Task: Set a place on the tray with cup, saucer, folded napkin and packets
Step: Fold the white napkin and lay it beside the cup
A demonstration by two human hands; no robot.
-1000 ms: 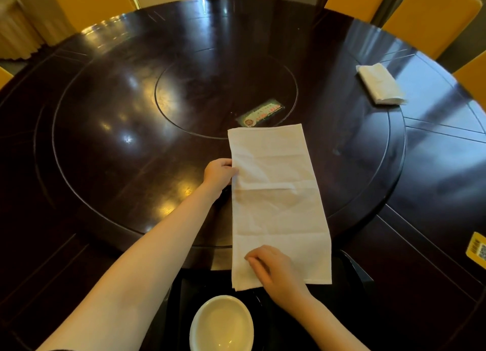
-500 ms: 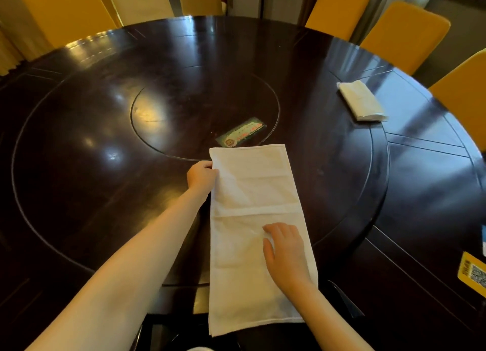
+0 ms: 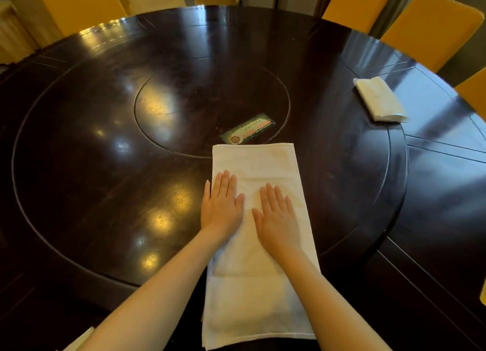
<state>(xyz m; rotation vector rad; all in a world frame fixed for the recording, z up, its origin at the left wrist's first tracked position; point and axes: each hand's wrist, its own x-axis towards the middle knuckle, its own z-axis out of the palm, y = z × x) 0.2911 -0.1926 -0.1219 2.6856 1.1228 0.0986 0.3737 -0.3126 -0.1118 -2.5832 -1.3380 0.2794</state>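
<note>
While both hands lie flat on the cloth, I note the napkin [image 3: 259, 235] stretched out as a long white strip on the dark round table [image 3: 79, 166], its far short edge just near of the central inlaid disc, its near end reaching toward the table's near edge. Left hand [image 3: 222, 208]: palm down, fingers straight and close together, spread open, resting on the napkin's left edge with the outer fingers overlapping onto the wood; it grips nothing. Right hand [image 3: 276, 216]: also palm down and fully open, pressed on the middle of the napkin just beside the left hand, thumbs nearly meeting but apart; it grips nothing either. A faint crease crosses the cloth near of the forearms. Just far of the napkin's top edge lies a green printed card [image 3: 248, 132], close to the cloth; I cannot tell if they touch. Far right, well apart, sits a second folded white cloth [image 3: 378, 99]. Yellow chairs [image 3: 431, 27] ring the far side. Tray, cup, saucer and packets do not show from where I watch.
</note>
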